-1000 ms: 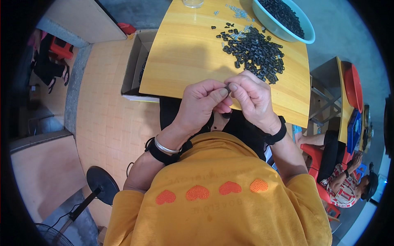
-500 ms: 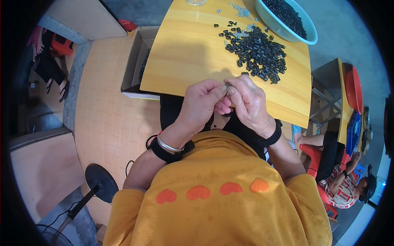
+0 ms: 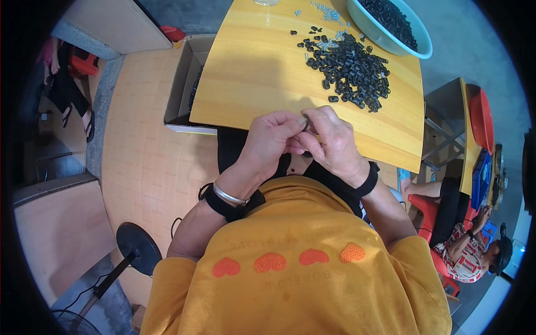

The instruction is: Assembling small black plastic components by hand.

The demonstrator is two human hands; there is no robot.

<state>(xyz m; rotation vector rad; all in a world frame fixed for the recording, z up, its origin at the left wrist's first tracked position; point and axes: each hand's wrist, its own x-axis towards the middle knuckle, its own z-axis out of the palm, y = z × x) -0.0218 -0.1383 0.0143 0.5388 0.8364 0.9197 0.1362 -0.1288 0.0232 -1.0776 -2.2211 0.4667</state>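
Close together over the table's near edge, my two hands pinch one small dark piece (image 3: 306,124), most of it covered by fingers; it resembles the black plastic parts on the table, though its exact kind is hidden. My left hand (image 3: 271,139) has its thumb and forefinger closed on it. From the other side my right hand (image 3: 335,146) presses it with thumb and curled forefinger. Beyond them lies a heap of small black plastic parts (image 3: 354,72), with one part (image 3: 333,99) loose at its near side. Small silvery metal pins or screws (image 3: 328,12) lie behind and among the heap.
A light-blue basin (image 3: 425,47) full of black pieces stands at the table's (image 3: 240,72) far right. Left of the table sits an open cardboard box (image 3: 181,84). A fan (image 3: 138,248) is at lower left. Another person (image 3: 463,251) sits at right; someone else's legs (image 3: 70,100) show far left.
My right hand has turned slightly, its thumb lowered and its forefinger curled more over the piece. Both hands have shifted a little left and remain together.
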